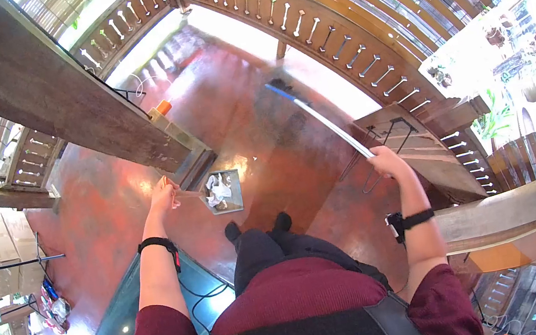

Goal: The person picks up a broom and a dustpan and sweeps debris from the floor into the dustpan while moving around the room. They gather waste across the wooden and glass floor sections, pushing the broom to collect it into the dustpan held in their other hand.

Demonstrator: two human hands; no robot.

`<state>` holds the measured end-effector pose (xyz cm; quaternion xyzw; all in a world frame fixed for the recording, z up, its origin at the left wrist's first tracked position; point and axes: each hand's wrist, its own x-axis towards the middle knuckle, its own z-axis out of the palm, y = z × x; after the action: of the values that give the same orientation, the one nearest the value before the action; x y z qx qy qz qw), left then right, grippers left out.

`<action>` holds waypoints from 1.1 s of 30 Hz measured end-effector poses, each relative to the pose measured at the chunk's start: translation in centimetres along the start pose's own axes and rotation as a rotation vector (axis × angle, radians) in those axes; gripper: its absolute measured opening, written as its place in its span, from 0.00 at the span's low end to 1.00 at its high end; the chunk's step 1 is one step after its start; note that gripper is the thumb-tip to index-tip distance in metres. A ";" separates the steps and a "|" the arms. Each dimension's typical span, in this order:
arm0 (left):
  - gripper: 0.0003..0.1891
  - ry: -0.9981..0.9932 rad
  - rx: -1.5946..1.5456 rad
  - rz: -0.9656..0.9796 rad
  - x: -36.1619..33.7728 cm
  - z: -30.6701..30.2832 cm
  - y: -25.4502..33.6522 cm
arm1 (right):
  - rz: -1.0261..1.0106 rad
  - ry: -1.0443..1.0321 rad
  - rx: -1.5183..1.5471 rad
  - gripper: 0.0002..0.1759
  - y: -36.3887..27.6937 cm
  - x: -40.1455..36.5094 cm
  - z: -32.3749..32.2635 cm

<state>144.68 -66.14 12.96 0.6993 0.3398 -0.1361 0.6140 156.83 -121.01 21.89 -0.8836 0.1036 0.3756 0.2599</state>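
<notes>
My right hand (389, 161) is wrapped round the upper end of a broom's white handle (332, 126). The handle slants away to the far floor, where its blue lower end meets the dark broom head (281, 85) near the balustrade. My left hand (164, 195) is held out beside the foot of a thick wooden post, its fingers curled in; whether anything is inside them I cannot make out. On the floor just right of that post sits a shallow square tray (236, 200) with crumpled white and grey scraps in it.
A massive wooden post (69, 95) slants across the left, with an orange object (163, 107) at its base. A glass-topped table (129, 314) stands close on my left. To my right lean a folding table (422, 147) and a long wooden rail (519, 209). Balustrades edge the red floor.
</notes>
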 end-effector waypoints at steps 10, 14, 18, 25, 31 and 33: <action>0.07 -0.007 -0.007 0.007 -0.3 0.2 -0.2 | -0.067 0.120 -0.327 0.14 2.5 2.8 13.1; 0.07 0.002 0.017 0.012 0.0 0.4 0.3 | -0.131 -0.090 -0.305 0.16 2.5 -4.7 11.3; 0.07 -0.003 0.007 -0.011 0.0 0.4 0.8 | -0.029 -0.353 -0.009 0.13 1.8 -7.4 8.7; 0.08 -0.039 0.007 0.007 1.1 0.0 -0.1 | 0.120 -0.427 0.533 0.23 3.5 -9.2 1.0; 0.07 -0.013 0.041 0.008 0.8 -0.2 -0.7 | 0.056 -0.157 0.376 0.17 3.1 -8.3 -2.7; 0.07 -0.008 0.033 0.027 0.9 -0.2 -0.8 | 0.012 -0.103 0.247 0.13 2.2 -5.7 -1.6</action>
<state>144.80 -65.70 11.85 0.7134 0.3255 -0.1363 0.6054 152.98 -123.81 26.05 -0.8237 0.1410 0.4066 0.3692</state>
